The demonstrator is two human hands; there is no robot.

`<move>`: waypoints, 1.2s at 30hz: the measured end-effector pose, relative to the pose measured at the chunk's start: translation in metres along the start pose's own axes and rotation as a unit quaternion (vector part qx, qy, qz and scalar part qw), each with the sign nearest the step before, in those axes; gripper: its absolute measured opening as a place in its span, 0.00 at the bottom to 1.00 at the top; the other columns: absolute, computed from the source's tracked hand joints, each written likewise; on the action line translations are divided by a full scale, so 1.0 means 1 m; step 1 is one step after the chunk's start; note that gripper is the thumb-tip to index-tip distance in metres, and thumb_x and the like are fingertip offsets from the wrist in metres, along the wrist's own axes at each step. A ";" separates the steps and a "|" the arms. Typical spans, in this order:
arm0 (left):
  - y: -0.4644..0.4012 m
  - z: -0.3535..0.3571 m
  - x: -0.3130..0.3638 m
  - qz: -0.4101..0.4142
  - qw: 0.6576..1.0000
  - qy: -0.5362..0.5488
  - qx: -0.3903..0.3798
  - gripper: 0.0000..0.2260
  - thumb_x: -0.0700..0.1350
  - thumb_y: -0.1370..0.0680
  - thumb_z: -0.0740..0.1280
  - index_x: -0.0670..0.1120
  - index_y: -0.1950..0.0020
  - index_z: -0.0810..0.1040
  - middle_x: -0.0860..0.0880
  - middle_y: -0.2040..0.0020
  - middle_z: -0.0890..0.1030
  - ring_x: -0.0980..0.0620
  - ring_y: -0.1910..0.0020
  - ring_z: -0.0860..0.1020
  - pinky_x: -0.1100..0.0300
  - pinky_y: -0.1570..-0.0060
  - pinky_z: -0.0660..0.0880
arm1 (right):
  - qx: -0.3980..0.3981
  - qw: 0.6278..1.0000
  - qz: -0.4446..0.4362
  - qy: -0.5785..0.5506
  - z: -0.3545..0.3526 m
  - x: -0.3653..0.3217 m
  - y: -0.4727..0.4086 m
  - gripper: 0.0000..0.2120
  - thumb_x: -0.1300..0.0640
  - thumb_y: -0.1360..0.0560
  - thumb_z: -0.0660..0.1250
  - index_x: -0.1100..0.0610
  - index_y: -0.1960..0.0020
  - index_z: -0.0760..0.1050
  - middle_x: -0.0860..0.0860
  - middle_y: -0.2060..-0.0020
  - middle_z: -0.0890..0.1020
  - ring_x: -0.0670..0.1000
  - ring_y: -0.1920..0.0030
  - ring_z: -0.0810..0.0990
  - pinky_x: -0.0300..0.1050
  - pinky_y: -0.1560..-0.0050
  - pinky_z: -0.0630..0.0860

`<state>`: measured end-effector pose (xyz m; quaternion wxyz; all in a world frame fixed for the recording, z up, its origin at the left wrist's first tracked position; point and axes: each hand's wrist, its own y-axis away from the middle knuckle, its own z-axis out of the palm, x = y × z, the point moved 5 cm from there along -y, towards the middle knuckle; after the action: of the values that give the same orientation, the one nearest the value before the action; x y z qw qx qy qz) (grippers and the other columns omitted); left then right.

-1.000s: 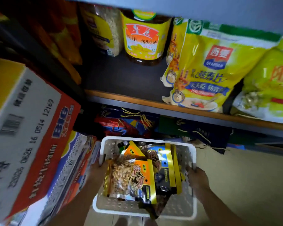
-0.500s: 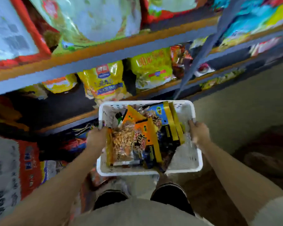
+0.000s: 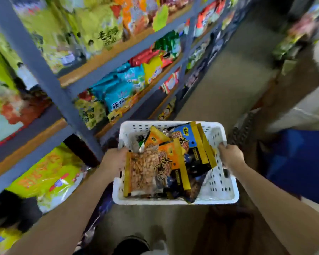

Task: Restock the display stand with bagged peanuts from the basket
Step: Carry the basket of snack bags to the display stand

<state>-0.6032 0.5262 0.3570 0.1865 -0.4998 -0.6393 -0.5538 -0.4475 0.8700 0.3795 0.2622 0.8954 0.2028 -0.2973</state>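
Now you've risen from the low shelf and face down the aisle; both hands, left [image 3: 116, 160] and right [image 3: 228, 157], grip the basket [image 3: 219, 186] rims, fingers curled over. Peanut bags [image 3: 153, 168] still inside, none stocked.

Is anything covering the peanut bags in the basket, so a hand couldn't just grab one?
Nothing visible covers them. The peanut bags lie exposed on top in the white basket; left hand and right hand both grip its rim.

Shelving: blue-grey metal shelves [image 3: 50, 83] stood at the left, packed with snack bags.
Bags: a teal bag [image 3: 122, 89]; a large yellow-green bag [image 3: 48, 177] lower down.
Floor: a grey floor [image 3: 228, 85] ran ahead.
Right: a blue bin [image 3: 298, 162].
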 end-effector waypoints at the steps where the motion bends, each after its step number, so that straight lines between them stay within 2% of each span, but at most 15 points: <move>1: -0.015 0.018 0.021 0.005 1.000 -0.003 -0.018 0.16 0.48 0.22 0.61 0.47 0.69 0.67 0.49 0.73 0.67 0.52 0.76 0.65 0.60 0.74 0.63 | 0.013 1.000 0.010 -0.006 -0.012 -0.001 -0.021 0.22 0.50 0.24 0.57 0.69 0.50 0.78 0.66 0.57 0.81 0.65 0.54 0.82 0.58 0.50 0.78; 4: -0.070 0.069 0.079 0.034 0.997 -0.052 -0.037 0.18 0.48 0.22 0.63 0.46 0.71 0.66 0.49 0.78 0.66 0.50 0.80 0.65 0.58 0.74 0.63 | 0.048 0.998 0.045 -0.024 -0.042 -0.006 -0.082 0.21 0.50 0.24 0.57 0.67 0.52 0.78 0.63 0.61 0.80 0.64 0.56 0.82 0.57 0.52 0.78; 6: -0.106 0.100 0.116 0.064 0.991 -0.111 -0.038 0.18 0.48 0.23 0.62 0.44 0.72 0.67 0.49 0.80 0.67 0.48 0.79 0.67 0.57 0.72 0.65 | 0.061 0.995 0.068 -0.042 -0.054 -0.009 -0.122 0.19 0.51 0.25 0.57 0.66 0.53 0.78 0.61 0.64 0.78 0.61 0.62 0.80 0.55 0.57 0.78; 9: -0.172 0.158 0.176 0.096 0.982 -0.155 -0.056 0.17 0.47 0.24 0.62 0.34 0.62 0.75 0.46 0.76 0.69 0.44 0.75 0.70 0.55 0.70 0.68 | 0.074 0.988 0.109 -0.078 -0.071 -0.013 -0.192 0.13 0.52 0.26 0.62 0.62 0.58 0.76 0.57 0.69 0.76 0.58 0.69 0.76 0.50 0.66 0.74; 13: -0.250 0.234 0.261 0.136 0.967 -0.193 -0.095 0.19 0.49 0.24 0.62 0.30 0.54 0.74 0.46 0.75 0.70 0.43 0.70 0.73 0.55 0.66 0.69 | 0.110 0.973 0.163 -0.122 -0.101 -0.031 -0.268 0.10 0.54 0.24 0.64 0.61 0.59 0.72 0.53 0.73 0.70 0.53 0.76 0.70 0.43 0.75 0.66; 16: -0.304 0.294 0.326 0.149 0.962 -0.205 -0.102 0.16 0.48 0.25 0.63 0.34 0.58 0.76 0.39 0.73 0.75 0.39 0.70 0.76 0.56 0.67 0.68 | 0.136 0.965 0.179 -0.137 -0.123 -0.041 -0.330 0.13 0.55 0.24 0.63 0.62 0.63 0.72 0.53 0.75 0.70 0.53 0.78 0.69 0.44 0.74 0.66; 19: -0.349 0.356 0.383 0.159 0.958 -0.214 -0.107 0.17 0.50 0.26 0.62 0.35 0.57 0.77 0.45 0.75 0.73 0.44 0.73 0.73 0.56 0.68 0.69 | 0.147 0.950 0.208 -0.179 -0.142 -0.041 -0.392 0.14 0.56 0.24 0.62 0.60 0.67 0.71 0.54 0.74 0.70 0.52 0.77 0.68 0.42 0.75 0.65; 23: -0.408 0.452 0.448 0.165 0.949 -0.233 -0.136 0.14 0.49 0.25 0.62 0.39 0.62 0.78 0.45 0.74 0.74 0.44 0.73 0.74 0.56 0.67 0.70 | 0.166 0.945 0.213 -0.186 -0.177 -0.042 -0.500 0.12 0.54 0.25 0.63 0.62 0.60 0.75 0.57 0.70 0.73 0.53 0.75 0.71 0.42 0.74 0.70; 26: -0.454 0.517 0.488 0.137 0.954 -0.222 -0.145 0.13 0.47 0.24 0.62 0.38 0.58 0.78 0.46 0.76 0.70 0.45 0.76 0.70 0.58 0.71 0.67 | 0.166 0.951 0.195 -0.173 -0.212 -0.055 -0.593 0.12 0.54 0.24 0.64 0.63 0.55 0.75 0.58 0.68 0.75 0.54 0.73 0.73 0.42 0.75 0.70; 27: -0.468 0.536 0.501 0.131 0.955 -0.226 -0.142 0.13 0.47 0.24 0.63 0.40 0.62 0.78 0.46 0.77 0.68 0.46 0.77 0.69 0.59 0.72 0.65 | 0.160 0.954 0.191 -0.165 -0.223 -0.062 -0.622 0.10 0.54 0.24 0.64 0.63 0.56 0.74 0.57 0.69 0.75 0.54 0.72 0.73 0.42 0.75 0.71; 29: -0.492 0.569 0.531 0.124 0.952 -0.250 -0.125 0.18 0.48 0.24 0.63 0.45 0.72 0.71 0.47 0.78 0.67 0.47 0.79 0.68 0.60 0.73 0.65 | 0.155 0.958 0.187 -0.151 -0.244 -0.077 -0.679 0.12 0.56 0.24 0.64 0.62 0.63 0.71 0.56 0.73 0.72 0.55 0.73 0.72 0.47 0.71 0.74; 31: -0.517 0.599 0.564 0.128 0.951 -0.256 -0.112 0.19 0.49 0.24 0.64 0.45 0.74 0.67 0.48 0.79 0.68 0.47 0.79 0.69 0.60 0.72 0.66 | 0.151 0.964 0.175 -0.132 -0.264 -0.094 -0.733 0.19 0.57 0.24 0.64 0.59 0.71 0.66 0.55 0.76 0.69 0.55 0.74 0.70 0.50 0.67 0.71; 32: -0.530 0.613 0.580 0.134 0.951 -0.257 -0.112 0.19 0.49 0.24 0.64 0.46 0.74 0.67 0.49 0.80 0.68 0.47 0.79 0.69 0.60 0.72 0.66 | 0.149 0.968 0.169 -0.111 -0.274 -0.103 -0.758 0.20 0.57 0.24 0.63 0.59 0.73 0.65 0.55 0.76 0.69 0.55 0.74 0.70 0.49 0.68 0.69; 34: -0.559 0.642 0.609 0.136 0.950 -0.258 -0.112 0.19 0.48 0.24 0.64 0.46 0.74 0.67 0.51 0.82 0.67 0.47 0.80 0.69 0.61 0.73 0.65 | 0.138 0.973 0.166 -0.082 -0.289 -0.119 -0.809 0.20 0.56 0.24 0.63 0.58 0.73 0.66 0.54 0.75 0.71 0.55 0.72 0.71 0.44 0.70 0.67; 36: -0.594 0.673 0.633 0.134 0.946 -0.272 -0.115 0.19 0.48 0.23 0.63 0.45 0.74 0.67 0.50 0.82 0.67 0.48 0.81 0.68 0.62 0.75 0.64 | 0.130 0.973 0.170 -0.083 -0.297 -0.128 -0.864 0.18 0.56 0.24 0.63 0.59 0.72 0.67 0.56 0.72 0.74 0.57 0.68 0.75 0.47 0.66 0.73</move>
<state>-1.1661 1.4690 0.3351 0.0193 -0.7305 -0.5250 -0.4363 -0.8644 1.6923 0.3634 0.2066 0.9153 -0.0151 -0.3453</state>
